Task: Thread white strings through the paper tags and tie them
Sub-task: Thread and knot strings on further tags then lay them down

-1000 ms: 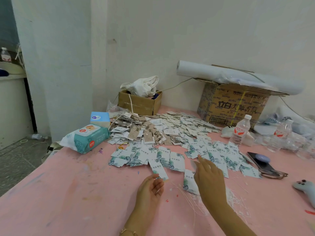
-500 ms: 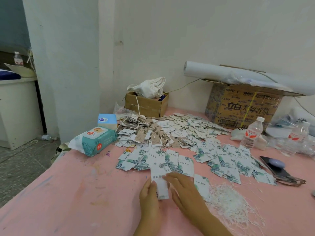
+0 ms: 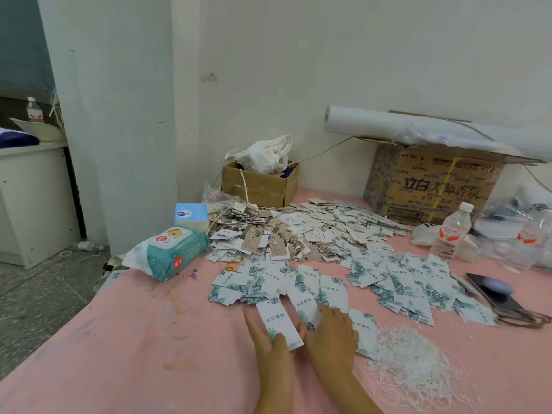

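On the pink table (image 3: pixel 125 348) my left hand (image 3: pixel 270 357) holds a white paper tag (image 3: pixel 279 321) with a green leaf print, thumb on top and fingers underneath. Close beside it my right hand (image 3: pixel 331 339) grips the lower end of a second leaf-print tag (image 3: pixel 307 309). A loose pile of white strings (image 3: pixel 415 366) lies just right of my right hand. Several more leaf-print tags (image 3: pixel 400 282) are spread out beyond my hands. Behind them lies a heap of brown and white tags (image 3: pixel 277 243) with strings on them.
A wet-wipes pack (image 3: pixel 170 253) and a blue tissue box (image 3: pixel 191 215) sit at the left. A small cardboard box (image 3: pixel 260 186), a large carton (image 3: pixel 433 186) with a paper roll (image 3: pixel 418 127), a water bottle (image 3: pixel 452 231) and a phone (image 3: pixel 493 294) line the back and right.
My right hand came back from the spread of tags to my left hand. Both hands now hold tags close together near the table's front, and the view shifted left.
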The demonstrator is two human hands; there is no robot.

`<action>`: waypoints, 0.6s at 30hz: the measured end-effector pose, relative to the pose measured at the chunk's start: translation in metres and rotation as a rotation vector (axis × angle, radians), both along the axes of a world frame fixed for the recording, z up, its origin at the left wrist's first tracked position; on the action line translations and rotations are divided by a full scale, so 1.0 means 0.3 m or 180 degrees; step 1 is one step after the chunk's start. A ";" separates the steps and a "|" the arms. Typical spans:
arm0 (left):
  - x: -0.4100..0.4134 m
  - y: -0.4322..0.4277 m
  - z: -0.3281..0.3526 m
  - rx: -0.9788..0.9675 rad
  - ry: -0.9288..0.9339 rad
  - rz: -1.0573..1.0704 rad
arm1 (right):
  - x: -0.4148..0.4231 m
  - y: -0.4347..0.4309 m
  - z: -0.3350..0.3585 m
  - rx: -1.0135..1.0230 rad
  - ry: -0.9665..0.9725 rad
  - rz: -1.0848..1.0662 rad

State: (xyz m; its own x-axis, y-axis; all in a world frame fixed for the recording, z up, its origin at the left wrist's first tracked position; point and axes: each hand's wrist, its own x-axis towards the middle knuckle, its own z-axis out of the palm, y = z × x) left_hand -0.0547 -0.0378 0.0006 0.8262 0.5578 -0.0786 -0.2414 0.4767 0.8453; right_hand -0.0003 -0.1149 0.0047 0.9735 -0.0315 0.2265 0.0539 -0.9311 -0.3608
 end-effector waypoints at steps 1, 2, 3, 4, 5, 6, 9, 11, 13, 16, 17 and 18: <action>0.002 -0.002 -0.003 0.0138 0.0048 -0.0084 | -0.016 -0.016 0.002 0.0138 -0.0072 -0.0006; 0.005 -0.003 -0.008 0.0193 0.0108 -0.0163 | -0.035 -0.033 0.003 0.0295 -0.0144 0.0009; 0.008 -0.004 -0.015 0.0239 0.0176 -0.0265 | -0.055 -0.052 0.005 0.0457 -0.0203 0.0047; 0.009 -0.004 -0.019 0.0321 0.0256 -0.0371 | -0.075 -0.069 0.006 0.0582 -0.0234 0.0092; 0.007 -0.006 -0.020 0.0458 0.0353 -0.0456 | -0.091 -0.087 0.006 0.0617 -0.0234 0.0138; 0.004 -0.009 -0.020 0.0572 0.0426 -0.0519 | -0.102 -0.104 0.004 0.0576 -0.0222 0.0182; -0.008 -0.017 -0.007 0.0731 0.0499 -0.0515 | -0.104 -0.141 -0.002 0.0496 -0.0173 0.0247; -0.013 -0.020 0.003 0.0772 0.0539 -0.0457 | -0.090 -0.144 0.002 0.0692 -0.0180 0.0287; -0.017 -0.021 0.007 0.0840 0.0562 -0.0432 | -0.070 -0.131 0.008 0.0829 -0.0255 0.0393; -0.017 -0.023 0.010 0.0931 0.0576 -0.0465 | -0.029 -0.089 0.026 0.0959 -0.0297 0.0475; -0.016 -0.024 0.011 0.0915 0.0564 -0.0473 | -0.012 -0.074 0.031 0.0945 -0.0274 0.0423; -0.014 -0.024 0.010 0.0890 0.0546 -0.0479 | 0.006 -0.058 0.038 0.0938 -0.0242 0.0343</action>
